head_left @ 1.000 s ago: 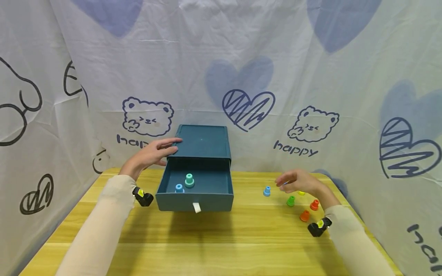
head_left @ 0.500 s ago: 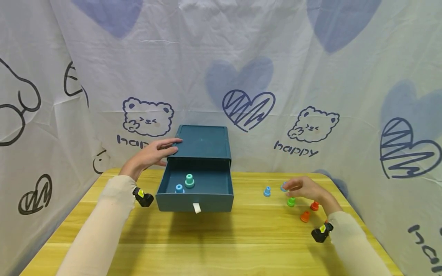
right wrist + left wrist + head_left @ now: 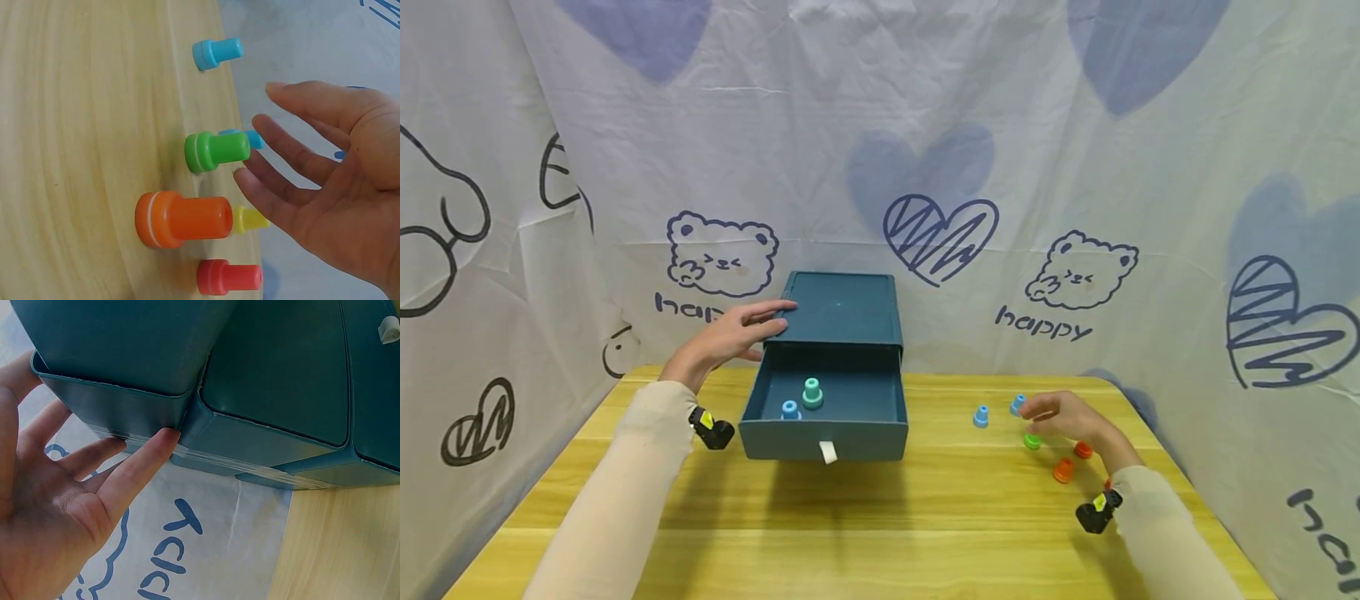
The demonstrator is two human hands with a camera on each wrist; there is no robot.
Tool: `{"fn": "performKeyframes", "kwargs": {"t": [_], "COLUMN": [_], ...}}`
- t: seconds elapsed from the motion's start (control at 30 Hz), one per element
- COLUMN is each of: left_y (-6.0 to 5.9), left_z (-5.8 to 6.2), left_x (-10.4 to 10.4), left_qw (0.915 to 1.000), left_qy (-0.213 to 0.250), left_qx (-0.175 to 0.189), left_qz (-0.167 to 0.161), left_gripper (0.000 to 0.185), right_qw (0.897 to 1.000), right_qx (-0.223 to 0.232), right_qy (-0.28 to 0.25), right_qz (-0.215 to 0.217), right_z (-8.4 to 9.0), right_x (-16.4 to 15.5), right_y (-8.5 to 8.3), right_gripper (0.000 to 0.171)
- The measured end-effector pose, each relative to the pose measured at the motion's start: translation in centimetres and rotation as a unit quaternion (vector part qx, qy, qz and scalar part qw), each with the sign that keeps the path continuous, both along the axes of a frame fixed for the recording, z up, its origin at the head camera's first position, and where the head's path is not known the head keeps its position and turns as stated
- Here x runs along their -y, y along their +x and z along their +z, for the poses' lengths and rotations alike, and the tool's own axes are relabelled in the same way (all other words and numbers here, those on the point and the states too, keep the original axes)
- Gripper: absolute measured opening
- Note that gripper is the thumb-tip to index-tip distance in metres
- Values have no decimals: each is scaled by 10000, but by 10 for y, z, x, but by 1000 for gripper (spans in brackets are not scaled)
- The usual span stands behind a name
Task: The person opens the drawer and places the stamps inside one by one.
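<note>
A dark teal drawer cabinet (image 3: 841, 308) stands on the table with its top drawer (image 3: 865, 440) pulled out. Inside the drawer are a mint-green peg (image 3: 812, 395) and a blue peg (image 3: 789, 410). My left hand (image 3: 726, 337) rests against the cabinet's upper left edge, fingers spread; in the left wrist view a fingertip touches its side. My right hand (image 3: 1071, 418) hovers over the loose pegs, fingers loosely bent and holding nothing. Closest below its fingertips stands a green peg (image 3: 215, 150), seemingly apart from them. Two blue pegs (image 3: 981, 417) stand just left of it.
An orange peg (image 3: 1063, 472), a red peg (image 3: 1082, 450) and a yellow peg (image 3: 251, 219) stand on the wooden table (image 3: 955, 517) around the right hand. A white pull tab (image 3: 827, 452) sticks out from the drawer front. A printed cloth (image 3: 880, 100) hangs behind.
My right hand has moved down, slightly right and nearer to me, over the green peg, uncovering the second blue peg. The left hand and the drawer have stayed in place.
</note>
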State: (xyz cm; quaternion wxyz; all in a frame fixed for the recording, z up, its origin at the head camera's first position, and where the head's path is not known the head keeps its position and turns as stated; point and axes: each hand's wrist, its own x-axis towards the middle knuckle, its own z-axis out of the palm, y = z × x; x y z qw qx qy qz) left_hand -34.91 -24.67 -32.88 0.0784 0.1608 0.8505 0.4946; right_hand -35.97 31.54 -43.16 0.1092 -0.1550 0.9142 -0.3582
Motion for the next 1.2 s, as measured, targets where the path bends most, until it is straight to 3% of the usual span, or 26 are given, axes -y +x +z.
{"fn": "performKeyframes", "kwargs": {"t": [0.53,1.2], "left_y": [-2,1], "left_z": [4,2], "left_x": [5,4], "left_qw": [10000,10000], "left_qy": [-61,-78], "left_qx": [-4,21], "left_qz": [17,-4], "left_gripper": [64,63], "right_qw": [9995,9991], "right_qx": [-157,175], "right_qy": [262,57], "right_qz": [-22,-374], "right_z": [-5,-17], "right_x": [0,-2], "right_y": [-3,2], "right_gripper": [32,34]}}
